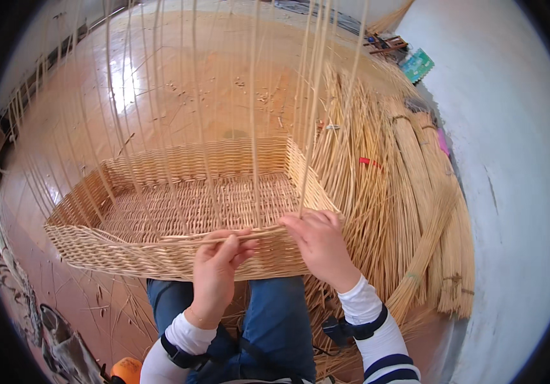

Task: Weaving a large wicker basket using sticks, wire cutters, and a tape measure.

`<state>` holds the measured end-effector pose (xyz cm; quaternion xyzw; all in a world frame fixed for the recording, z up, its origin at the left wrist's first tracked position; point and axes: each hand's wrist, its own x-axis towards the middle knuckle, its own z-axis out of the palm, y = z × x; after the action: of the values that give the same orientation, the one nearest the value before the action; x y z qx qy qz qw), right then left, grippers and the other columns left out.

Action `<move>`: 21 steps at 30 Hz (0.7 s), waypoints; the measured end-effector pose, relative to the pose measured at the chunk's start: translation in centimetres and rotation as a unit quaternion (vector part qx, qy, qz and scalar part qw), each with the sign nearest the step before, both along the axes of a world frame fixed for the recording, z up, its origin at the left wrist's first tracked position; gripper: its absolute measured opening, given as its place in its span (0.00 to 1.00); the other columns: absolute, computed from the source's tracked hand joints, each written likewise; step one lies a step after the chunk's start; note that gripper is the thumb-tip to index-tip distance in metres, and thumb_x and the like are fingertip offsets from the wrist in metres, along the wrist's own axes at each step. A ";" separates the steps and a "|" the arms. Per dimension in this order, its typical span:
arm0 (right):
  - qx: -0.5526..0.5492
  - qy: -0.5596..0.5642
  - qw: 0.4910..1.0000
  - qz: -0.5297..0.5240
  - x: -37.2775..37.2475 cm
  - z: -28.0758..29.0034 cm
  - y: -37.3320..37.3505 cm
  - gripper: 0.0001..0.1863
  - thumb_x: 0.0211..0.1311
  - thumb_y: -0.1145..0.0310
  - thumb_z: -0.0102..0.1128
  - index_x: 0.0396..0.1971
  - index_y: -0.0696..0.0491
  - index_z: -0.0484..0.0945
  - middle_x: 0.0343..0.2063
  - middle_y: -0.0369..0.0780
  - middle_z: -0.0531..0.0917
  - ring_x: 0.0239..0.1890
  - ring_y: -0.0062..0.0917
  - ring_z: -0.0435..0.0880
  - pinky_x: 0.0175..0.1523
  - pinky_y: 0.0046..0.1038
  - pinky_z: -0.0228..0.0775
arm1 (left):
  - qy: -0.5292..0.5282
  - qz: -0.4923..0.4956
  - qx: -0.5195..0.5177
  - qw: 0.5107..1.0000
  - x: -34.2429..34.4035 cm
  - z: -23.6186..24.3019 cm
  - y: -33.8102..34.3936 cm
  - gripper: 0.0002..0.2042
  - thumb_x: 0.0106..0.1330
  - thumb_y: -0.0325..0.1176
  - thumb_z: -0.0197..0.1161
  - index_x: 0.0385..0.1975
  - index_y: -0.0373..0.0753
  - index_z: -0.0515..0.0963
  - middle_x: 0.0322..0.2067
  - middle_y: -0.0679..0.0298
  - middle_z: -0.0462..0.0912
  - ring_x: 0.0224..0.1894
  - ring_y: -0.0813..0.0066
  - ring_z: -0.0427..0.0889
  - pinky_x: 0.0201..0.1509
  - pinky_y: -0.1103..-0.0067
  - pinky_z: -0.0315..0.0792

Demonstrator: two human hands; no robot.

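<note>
Tan wicker forms the basket (134, 258) over the knees (279, 304), the left hand (216, 269) pinching a strand (185, 241) along its near rim and the right hand (323, 246) gripping that rim beside an upright rod (307, 173), where firm, even tension should seat the strand snugly.

L grip (216, 265) held w/ thumb & fingers bent inward; R grip (319, 242) turned palm-down; forearms (188, 331) extended fwd

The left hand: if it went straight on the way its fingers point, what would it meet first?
Probably the basket's front rim, right where the left hand holds a strand; past that, perhaps the upright stakes, though depth is hard to judge.
</note>
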<state>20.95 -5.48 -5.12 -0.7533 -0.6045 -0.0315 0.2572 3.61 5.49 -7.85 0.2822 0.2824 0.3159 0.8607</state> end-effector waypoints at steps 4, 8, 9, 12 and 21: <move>-0.046 0.007 0.999 -0.021 -0.1 0.0 0.0 0.22 0.62 0.74 0.54 0.55 0.41 0.78 0.26 0.36 0.78 0.35 0.28 0.77 0.49 0.32 0.57 | 0.068 0.105 0.128 0.984 -1.8 0.5 2.9 0.01 0.70 0.23 0.54 0.36 0.35 0.70 0.41 0.54 0.80 0.39 0.71 0.82 0.44 0.76 0.79; -0.009 -0.021 0.999 -0.041 0.3 -1.2 -0.3 0.24 0.60 0.74 0.55 0.57 0.40 0.77 0.22 0.35 0.74 0.31 0.27 0.74 0.46 0.32 0.55 | 0.166 0.023 0.650 0.742 2.2 6.1 7.2 0.15 0.66 0.19 0.58 0.53 0.35 0.72 0.42 0.55 0.81 0.34 0.72 0.81 0.40 0.77 0.78; 0.022 -0.017 0.998 -0.057 0.1 -1.5 -0.2 0.24 0.60 0.75 0.55 0.56 0.40 0.77 0.21 0.35 0.73 0.30 0.28 0.74 0.46 0.33 0.55 | 0.153 0.053 0.690 0.705 4.2 7.3 7.3 0.19 0.64 0.21 0.59 0.56 0.37 0.70 0.38 0.54 0.80 0.33 0.63 0.81 0.40 0.75 0.77; 0.042 -0.013 0.996 -0.072 -0.7 -2.3 0.9 0.25 0.59 0.76 0.54 0.56 0.39 0.78 0.20 0.35 0.73 0.30 0.29 0.73 0.46 0.33 0.55 | 0.210 0.064 0.723 0.655 7.6 8.8 9.0 0.28 0.64 0.22 0.59 0.64 0.42 0.61 0.40 0.53 0.79 0.32 0.64 0.81 0.38 0.75 0.77; -0.051 -0.013 0.997 -0.058 0.4 -1.5 -1.2 0.26 0.56 0.81 0.49 0.50 0.39 0.82 0.24 0.34 0.74 0.35 0.28 0.73 0.49 0.35 0.52 | 0.127 0.108 0.380 0.910 -1.6 -0.4 5.4 0.17 0.74 0.28 0.49 0.60 0.41 0.59 0.30 0.59 0.81 0.32 0.73 0.83 0.34 0.78 0.81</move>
<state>21.36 -6.67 -6.58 -0.7985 -0.5643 -0.0249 0.2081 1.97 10.90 -8.25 0.5937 0.2766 0.4514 0.6060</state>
